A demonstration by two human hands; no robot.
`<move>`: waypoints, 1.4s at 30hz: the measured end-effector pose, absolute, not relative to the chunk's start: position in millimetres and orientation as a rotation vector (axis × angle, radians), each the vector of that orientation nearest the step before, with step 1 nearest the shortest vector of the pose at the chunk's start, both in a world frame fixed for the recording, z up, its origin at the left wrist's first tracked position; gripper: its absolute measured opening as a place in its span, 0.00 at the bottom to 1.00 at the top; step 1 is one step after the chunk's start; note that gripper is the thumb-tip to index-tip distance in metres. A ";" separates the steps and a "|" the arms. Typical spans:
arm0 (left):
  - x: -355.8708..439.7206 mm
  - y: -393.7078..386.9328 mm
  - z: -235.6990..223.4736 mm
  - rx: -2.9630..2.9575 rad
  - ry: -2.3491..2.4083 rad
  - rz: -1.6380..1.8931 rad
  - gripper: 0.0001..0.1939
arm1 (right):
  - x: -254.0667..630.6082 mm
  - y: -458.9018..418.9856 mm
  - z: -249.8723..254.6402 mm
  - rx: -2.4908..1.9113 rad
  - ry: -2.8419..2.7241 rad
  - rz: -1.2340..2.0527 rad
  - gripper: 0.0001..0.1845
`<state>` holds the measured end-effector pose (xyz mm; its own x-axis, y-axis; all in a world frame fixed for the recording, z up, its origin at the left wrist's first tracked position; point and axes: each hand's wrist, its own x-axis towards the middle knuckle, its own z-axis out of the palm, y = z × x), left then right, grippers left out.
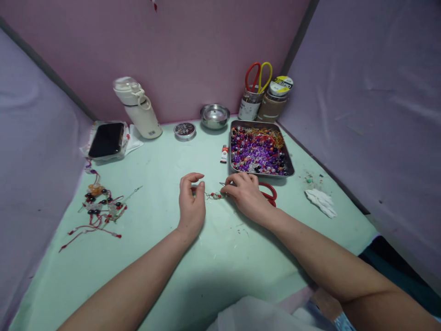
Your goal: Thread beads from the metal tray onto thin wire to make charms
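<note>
Between my two hands a short beaded string with red and pale beads lies low over the table. My left hand is curled at its left end, the thumb raised and a gap left between thumb and forefinger; a bit of red shows inside the curl. The other fingers are partly hidden. My right hand is closed around red-handled scissors; their metal tip points left past the fingertips, just above the string's right end. The middle of the scissors is hidden under the palm.
A metal tray of loose beads stands behind my right hand, with a lighter beside it. Finished-looking beaded cords lie at left. Behind are a phone, bottle, round tin, steel bowl; crumpled tissue lies right.
</note>
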<state>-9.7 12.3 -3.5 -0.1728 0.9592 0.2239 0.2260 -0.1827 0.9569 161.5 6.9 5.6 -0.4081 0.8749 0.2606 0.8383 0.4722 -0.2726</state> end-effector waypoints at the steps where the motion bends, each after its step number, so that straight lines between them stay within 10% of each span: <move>1: -9.6 12.3 -4.0 1.411 1.412 1.394 0.07 | 161.2 7.4 5.5 -1.444 -2.366 0.136 0.11; 42: -5.6 -1.8 -8.0 2.168 1.341 0.822 0.07 | 64.1 14.9 149.7 -0.926 -1.669 1.028 0.07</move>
<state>-5.6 -1.8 -8.0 0.3470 0.9047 0.2472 0.6306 -0.4201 0.6525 64.1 14.9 149.7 -0.2776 0.9058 0.3200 0.1218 0.3636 -0.9236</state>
